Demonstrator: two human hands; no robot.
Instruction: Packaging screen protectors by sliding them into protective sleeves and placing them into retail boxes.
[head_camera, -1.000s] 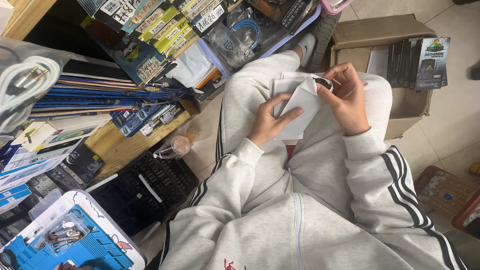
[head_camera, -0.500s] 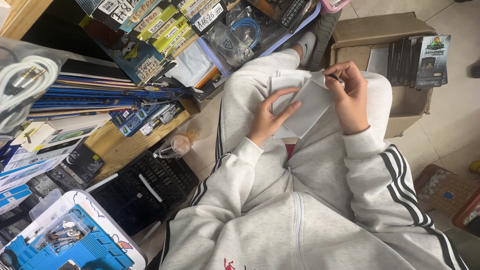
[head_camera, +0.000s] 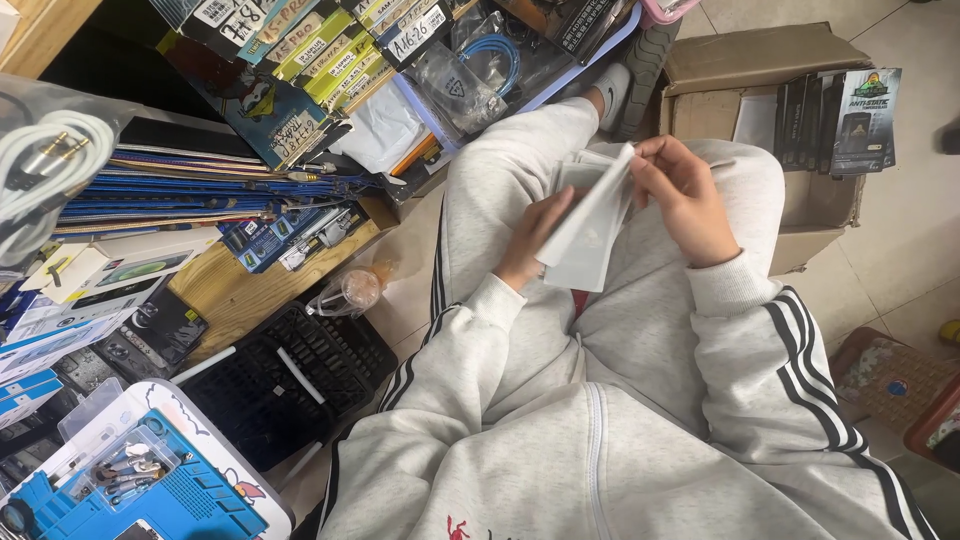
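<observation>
We hold the white packet over our lap — left hand supports underneath, right hand pinches its top edge.

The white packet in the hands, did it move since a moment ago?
Yes. The white packet has tipped from lying flat to standing more on edge, and the right hand has slid from its far corner to its top edge. The left hand still holds it from below. The cardboard box stayed put.
</observation>
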